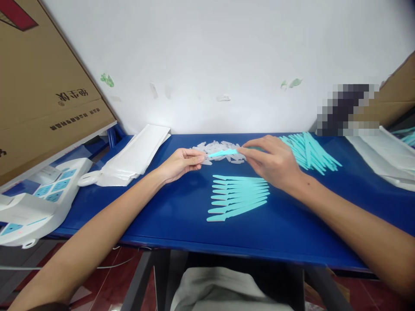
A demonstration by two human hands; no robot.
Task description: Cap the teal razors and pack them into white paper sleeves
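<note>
My right hand [270, 157] pinches one end of a turquoise eyebrow razor [223, 153], which it holds nearly level above the table. At the razor's other end, my left hand [184, 164] is closed, thumb against fingers, on a small translucent cap [206, 160]. The cap meets the razor's tip; how far it covers it I cannot tell. Behind the hands lies a pile of translucent caps [220, 144]. Below them, several turquoise razors [240, 196] are laid side by side in a row. A loose heap of turquoise razors [308, 151] lies beyond my right hand.
The blue table [181, 216] runs up to a white wall [207, 56]. White padded envelopes [136, 153] lie at left, beside a white power strip [61, 185] and a large cardboard box [42, 73]. More white packaging [382, 151] is at far right.
</note>
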